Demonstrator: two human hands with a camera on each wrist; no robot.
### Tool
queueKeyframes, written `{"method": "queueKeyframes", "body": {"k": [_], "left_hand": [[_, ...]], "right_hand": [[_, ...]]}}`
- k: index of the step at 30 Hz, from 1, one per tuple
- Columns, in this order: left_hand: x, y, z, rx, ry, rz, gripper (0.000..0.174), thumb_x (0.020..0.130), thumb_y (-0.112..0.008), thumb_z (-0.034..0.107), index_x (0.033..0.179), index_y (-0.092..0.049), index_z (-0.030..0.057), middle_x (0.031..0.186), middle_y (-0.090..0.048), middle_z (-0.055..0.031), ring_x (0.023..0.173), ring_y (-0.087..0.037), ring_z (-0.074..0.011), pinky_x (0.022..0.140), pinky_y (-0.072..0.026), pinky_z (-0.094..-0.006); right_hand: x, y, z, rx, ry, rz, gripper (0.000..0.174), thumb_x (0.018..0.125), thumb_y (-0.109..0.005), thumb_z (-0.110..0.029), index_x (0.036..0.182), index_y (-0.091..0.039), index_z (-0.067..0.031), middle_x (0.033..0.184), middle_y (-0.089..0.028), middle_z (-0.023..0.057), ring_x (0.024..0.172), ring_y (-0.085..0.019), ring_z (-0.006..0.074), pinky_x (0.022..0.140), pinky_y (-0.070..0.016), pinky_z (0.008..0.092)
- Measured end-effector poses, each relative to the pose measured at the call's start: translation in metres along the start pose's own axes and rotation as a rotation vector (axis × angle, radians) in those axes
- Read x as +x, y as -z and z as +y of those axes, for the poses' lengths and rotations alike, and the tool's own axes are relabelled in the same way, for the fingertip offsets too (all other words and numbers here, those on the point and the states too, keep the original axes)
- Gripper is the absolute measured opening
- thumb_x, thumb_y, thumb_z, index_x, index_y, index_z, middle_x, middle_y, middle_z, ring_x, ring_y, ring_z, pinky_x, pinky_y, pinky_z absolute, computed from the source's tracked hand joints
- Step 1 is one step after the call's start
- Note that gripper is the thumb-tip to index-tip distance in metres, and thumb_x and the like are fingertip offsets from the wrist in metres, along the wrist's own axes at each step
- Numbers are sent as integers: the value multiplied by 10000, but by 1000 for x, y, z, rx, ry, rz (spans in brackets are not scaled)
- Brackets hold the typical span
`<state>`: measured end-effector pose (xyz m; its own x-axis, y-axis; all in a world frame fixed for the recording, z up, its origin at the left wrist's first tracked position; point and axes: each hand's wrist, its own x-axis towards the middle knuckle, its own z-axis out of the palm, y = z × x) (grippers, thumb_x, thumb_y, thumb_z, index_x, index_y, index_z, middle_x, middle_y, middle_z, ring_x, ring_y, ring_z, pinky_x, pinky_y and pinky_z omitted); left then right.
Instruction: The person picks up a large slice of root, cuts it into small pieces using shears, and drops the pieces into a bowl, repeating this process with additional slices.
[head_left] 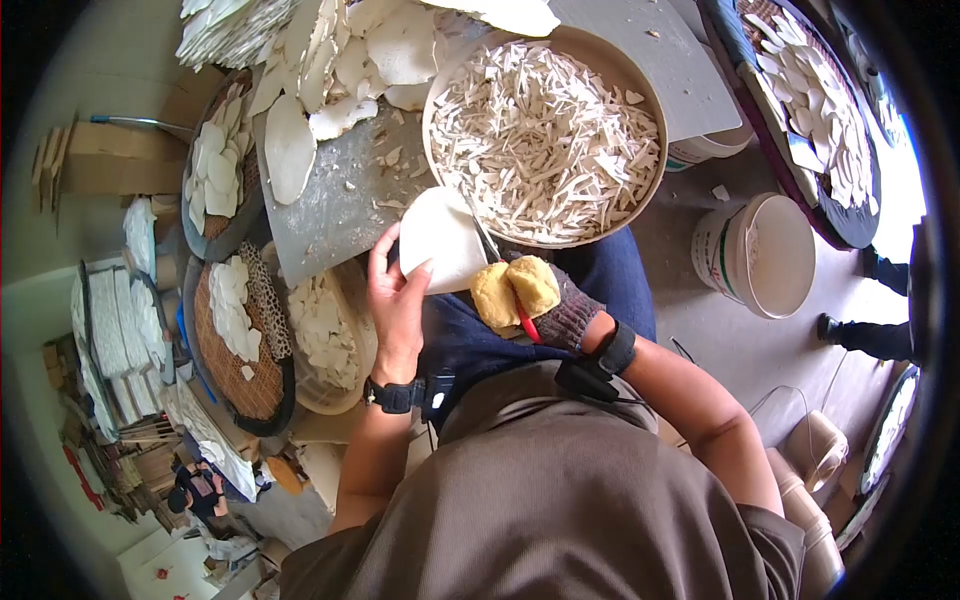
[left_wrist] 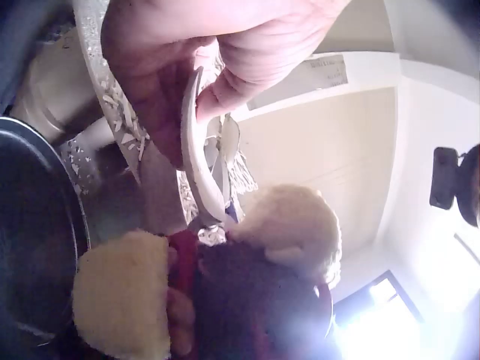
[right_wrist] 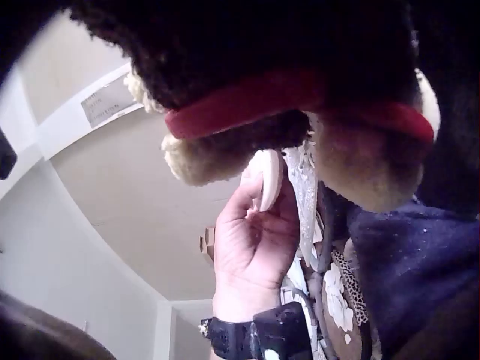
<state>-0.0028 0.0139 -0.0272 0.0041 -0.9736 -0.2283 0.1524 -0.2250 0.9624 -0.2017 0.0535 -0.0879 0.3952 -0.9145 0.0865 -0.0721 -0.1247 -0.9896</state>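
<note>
The left hand [head_left: 397, 305] pinches a white slab [head_left: 440, 235] between thumb and curled fingers, gripping its near edge; the slab stands at the rim of the basin [head_left: 660, 130], just above the person's lap. This grip leaves the far edge free for the blade; the position over the rim probably lets cut pieces drop among the strips [head_left: 540, 140] that fill the basin.

The right hand [head_left: 535, 300] wears a dark glove with thick yellow pads on the fingers; it is clamped round a red-handled cutter [head_left: 525, 322], whose thin blade runs up against the slab's right side. The pads likely shield the fingers that work beside the blade.

Whole slabs [head_left: 340, 60] lie heaped on the grey surface [head_left: 330, 200], just beyond the left hand and within easy reach; a white bucket [head_left: 765, 255] stands on the floor to the right.

Limits of view:
- the cutter may be scissors or a single blade; the glove covers the handle, so the type cannot be told;
- the contact between blade and slab is small and blurred;
- both wrist views show the slab edge-on only, with the glove filling much of each picture;
- the slab's material cannot be identified.
</note>
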Motion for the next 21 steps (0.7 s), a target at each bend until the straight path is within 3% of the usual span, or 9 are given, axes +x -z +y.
{"method": "queueKeyframes", "body": {"k": [3,4,6,8,12,18,20,21], "left_hand": [[-4,-5,-1,2,-4,-8,559,844,-577,-43,1354,-366,41,1178,-580,-104,1053,-553,-131,916,-441,-270],[-4,-4,-4,37,-22,-7,562,853,-567,-43,1369,-360,37,1179,-573,-90,1042,-551,-118,903,-444,-260],[-4,-6,-7,89,-60,16,547,859,-561,-43,1365,-368,29,1181,-569,-85,1036,-552,-114,895,-449,-256],[-2,-7,-9,127,-73,4,537,863,-557,-41,1364,-373,19,1182,-567,-83,1028,-556,-112,889,-453,-254],[3,1,-4,119,5,-61,533,870,-549,-36,1368,-367,5,1184,-567,-84,1013,-565,-110,877,-461,-250],[11,5,7,60,96,-154,554,865,-551,-37,1381,-352,11,1188,-572,-99,994,-583,-118,852,-481,-247],[11,5,12,44,174,-202,562,862,-554,-39,1383,-351,19,1174,-582,-106,980,-591,-122,840,-490,-252],[11,5,17,47,227,-220,565,860,-557,-40,1383,-351,23,1163,-588,-109,969,-596,-123,833,-495,-255]], "right_hand": [[2,8,-18,-266,56,-2,237,839,-669,-159,1035,-594,-49,1008,-643,83,931,-617,184,834,-484,298],[3,8,-19,-78,28,-3,213,858,-645,-164,1029,-596,-48,984,-649,79,924,-623,180,820,-489,300],[2,7,-19,76,-79,10,340,718,-699,-234,999,-602,-69,946,-638,111,892,-614,276,792,-501,358],[-1,8,-16,176,-159,2,403,650,-728,-269,984,-605,-80,922,-633,124,872,-612,321,775,-508,386],[-5,0,6,380,-254,40,403,651,-736,-271,982,-603,-83,905,-636,116,857,-618,314,763,-510,378],[-5,-2,12,380,-180,75,380,630,-750,-261,943,-611,-97,873,-636,106,823,-623,310,742,-513,372],[-5,1,15,-257,147,146,366,625,-751,-260,927,-613,-106,870,-633,105,817,-623,310,732,-516,375],[-7,2,12,-125,42,114,373,627,-750,-264,935,-611,-107,880,-632,106,823,-622,308,736,-516,374]]}}
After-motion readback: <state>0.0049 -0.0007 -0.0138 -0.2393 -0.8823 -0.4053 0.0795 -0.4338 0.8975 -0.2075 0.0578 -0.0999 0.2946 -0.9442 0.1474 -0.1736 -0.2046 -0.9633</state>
